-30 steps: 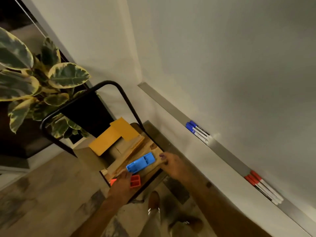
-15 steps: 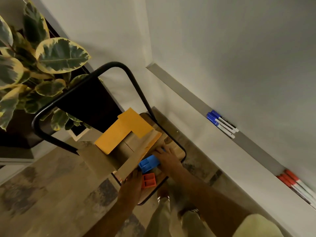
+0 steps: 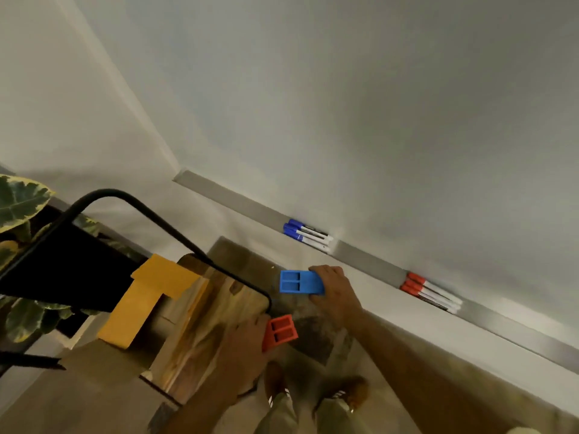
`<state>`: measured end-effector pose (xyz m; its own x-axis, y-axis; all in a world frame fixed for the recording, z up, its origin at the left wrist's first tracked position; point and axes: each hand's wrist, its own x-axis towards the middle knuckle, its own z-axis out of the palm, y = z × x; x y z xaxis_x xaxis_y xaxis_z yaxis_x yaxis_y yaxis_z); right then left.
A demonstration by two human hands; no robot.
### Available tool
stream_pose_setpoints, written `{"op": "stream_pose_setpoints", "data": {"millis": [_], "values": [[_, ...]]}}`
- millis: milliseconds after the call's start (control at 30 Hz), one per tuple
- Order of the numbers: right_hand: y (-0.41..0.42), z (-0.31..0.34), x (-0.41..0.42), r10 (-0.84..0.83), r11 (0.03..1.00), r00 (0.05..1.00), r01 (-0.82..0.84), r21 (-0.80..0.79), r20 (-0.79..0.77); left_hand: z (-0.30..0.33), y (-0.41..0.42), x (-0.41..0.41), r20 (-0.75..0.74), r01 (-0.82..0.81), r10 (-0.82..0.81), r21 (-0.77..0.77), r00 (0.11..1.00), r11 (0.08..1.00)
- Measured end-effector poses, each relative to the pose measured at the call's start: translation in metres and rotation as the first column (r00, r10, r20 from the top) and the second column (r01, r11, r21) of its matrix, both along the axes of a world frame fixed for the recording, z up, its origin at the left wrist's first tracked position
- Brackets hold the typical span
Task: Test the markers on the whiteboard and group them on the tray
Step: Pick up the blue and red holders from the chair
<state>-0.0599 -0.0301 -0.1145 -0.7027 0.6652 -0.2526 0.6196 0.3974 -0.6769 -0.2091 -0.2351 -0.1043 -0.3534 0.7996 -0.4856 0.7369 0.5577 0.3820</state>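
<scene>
Hands each grip a small holder: the right hand is curled round a blue holder in the air, and the left hand pinches a red holder by the chair edge. Blue markers and red markers lie grouped on the tray under the whiteboard. I think a holder could slip and fall to the floor, since each is held by one end. Setting one down on the tray could bump the markers and roll them off.

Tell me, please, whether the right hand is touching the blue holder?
Touching. The head view shows the right hand with its fingers wrapped over one end of the blue holder, lifting it in the air, with no gap visible between them.
</scene>
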Motion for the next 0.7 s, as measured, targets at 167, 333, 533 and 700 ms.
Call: {"op": "stream_pose_setpoints", "data": {"millis": [167, 333, 533, 700], "values": [[0.048, 0.028, 0.091, -0.21, 0.974, 0.977, 0.207, 0.088, 0.029, 0.025, 0.088, 0.035, 0.03, 0.178, -0.177, -0.02, 0.984, 0.984], [0.073, 0.036, 0.199, -0.364, 0.922, 0.93, 0.351, 0.165, 0.058, 0.048, 0.161, 0.086, -0.04, 0.28, -0.277, 0.164, 0.96, 0.946], [0.089, 0.025, 0.312, -0.537, 0.838, 0.833, 0.508, 0.202, 0.132, 0.023, 0.23, 0.108, -0.223, 0.41, -0.358, 0.261, 0.907, 0.874], [0.1, 0.009, 0.362, -0.582, 0.809, 0.801, 0.553, 0.197, 0.142, 0.0, 0.258, 0.121, -0.308, 0.481, -0.402, 0.251, 0.862, 0.84]]}}
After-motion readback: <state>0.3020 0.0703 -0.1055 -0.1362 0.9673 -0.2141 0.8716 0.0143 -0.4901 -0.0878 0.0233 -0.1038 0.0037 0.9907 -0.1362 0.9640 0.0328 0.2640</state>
